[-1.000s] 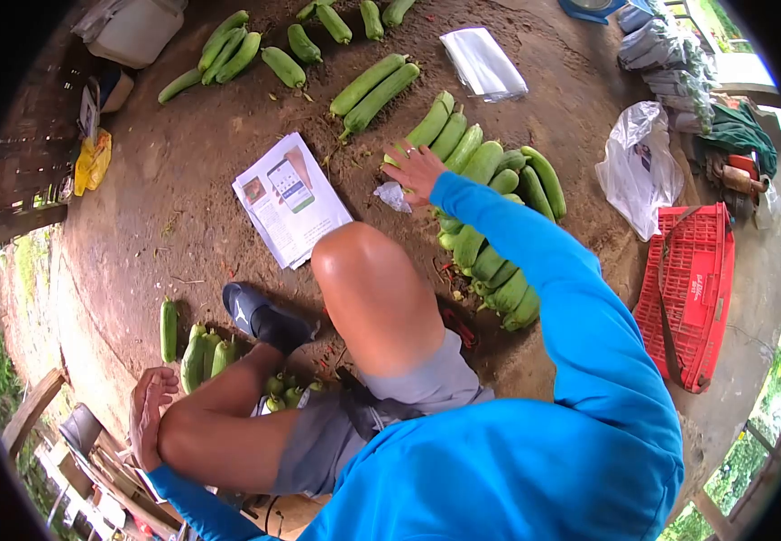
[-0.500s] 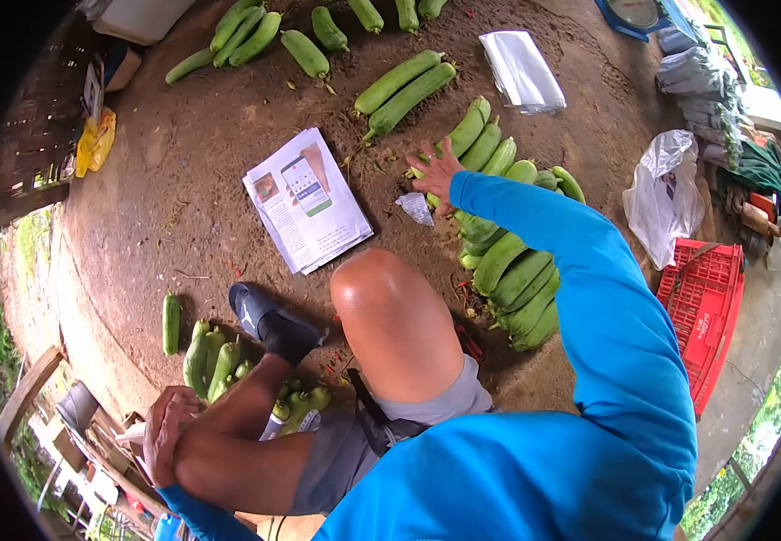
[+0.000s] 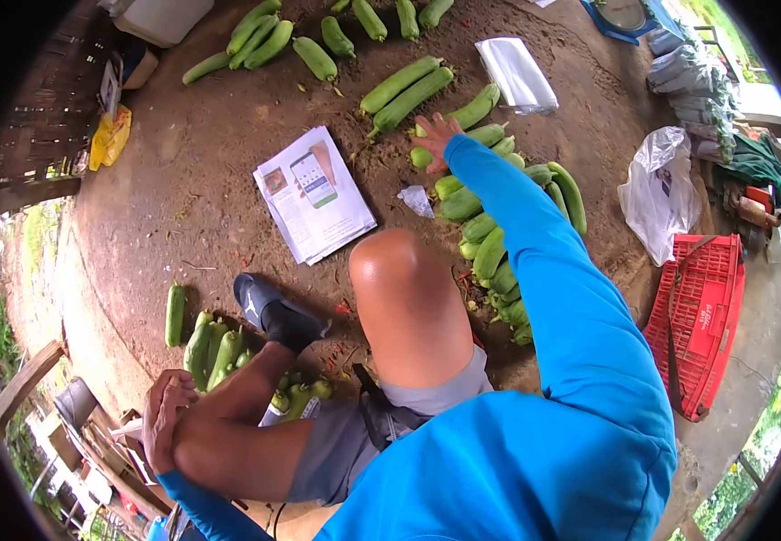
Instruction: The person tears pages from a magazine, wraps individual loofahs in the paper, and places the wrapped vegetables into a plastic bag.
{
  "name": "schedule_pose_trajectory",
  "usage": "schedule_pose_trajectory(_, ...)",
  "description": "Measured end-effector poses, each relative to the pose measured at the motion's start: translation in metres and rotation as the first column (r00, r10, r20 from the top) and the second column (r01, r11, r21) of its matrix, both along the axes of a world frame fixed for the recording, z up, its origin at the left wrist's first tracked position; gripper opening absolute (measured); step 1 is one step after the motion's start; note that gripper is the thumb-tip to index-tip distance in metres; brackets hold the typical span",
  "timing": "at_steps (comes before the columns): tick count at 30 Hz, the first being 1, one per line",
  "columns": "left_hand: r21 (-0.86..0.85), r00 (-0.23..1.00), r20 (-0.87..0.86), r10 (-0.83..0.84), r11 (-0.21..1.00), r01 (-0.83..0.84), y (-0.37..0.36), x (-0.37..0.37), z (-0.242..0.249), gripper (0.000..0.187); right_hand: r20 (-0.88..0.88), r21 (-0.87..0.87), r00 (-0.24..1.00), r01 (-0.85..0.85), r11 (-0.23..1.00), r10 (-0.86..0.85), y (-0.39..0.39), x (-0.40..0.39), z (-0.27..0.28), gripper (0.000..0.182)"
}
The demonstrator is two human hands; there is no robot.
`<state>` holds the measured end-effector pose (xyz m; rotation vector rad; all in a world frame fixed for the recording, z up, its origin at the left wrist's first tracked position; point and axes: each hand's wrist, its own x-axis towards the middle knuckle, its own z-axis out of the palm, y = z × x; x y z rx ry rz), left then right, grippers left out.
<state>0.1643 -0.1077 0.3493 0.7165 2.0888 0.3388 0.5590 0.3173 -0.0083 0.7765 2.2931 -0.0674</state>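
Observation:
My right hand (image 3: 440, 142) reaches over the top end of a long row of green gourds (image 3: 460, 206), its fingers spread. A green gourd (image 3: 420, 158) shows beside its fingertips, and the palm side is hidden. Just beyond the hand, another gourd (image 3: 476, 106) lies at a slant. Over my bent knee, my left hand (image 3: 170, 406) rests with fingers curled together; what they hold, if anything, I cannot make out. A pale pointed strip (image 3: 127, 431) shows beside it. More gourds (image 3: 219, 350) lie near that hand, partly behind my leg.
Printed sheets (image 3: 316, 194) and a crumpled plastic piece (image 3: 416, 200) lie on the dirt floor. White plastic bags (image 3: 517, 74), a pair of gourds (image 3: 406, 95) and a scale (image 3: 623, 13) are farther off. At right are a clear bag (image 3: 659, 194) and a red crate (image 3: 695, 325).
My right hand has shifted a little away from me along the end of the row, and gourds there lie differently. The view has tilted slightly. My left hand stays on the knee.

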Motion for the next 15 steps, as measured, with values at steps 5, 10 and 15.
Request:
schedule_pose_trajectory(5, 0.003, 0.998, -0.031, 0.049, 0.999, -0.048, -0.008, -0.004, -0.009, 0.039, 0.022, 0.024, 0.999, 0.026, 0.999, -0.027, 0.007, 0.001, 0.004, 0.099)
schedule_pose_trajectory(10, 0.022, 1.000, 0.004, 0.024, 0.999, -0.024, -0.004, -0.013, -0.011, 0.033, -0.046, 0.012, 0.999, 0.020, 1.000, -0.019, 0.012, 0.009, -0.001, 0.095)
schedule_pose_trajectory(15, 0.050, 0.996, 0.086, 0.012, 0.999, -0.017, -0.002, -0.020, -0.015, 0.034, 0.032, 0.030, 0.969, 0.243, 0.970, -0.244, 0.015, -0.006, 0.014, 0.083)
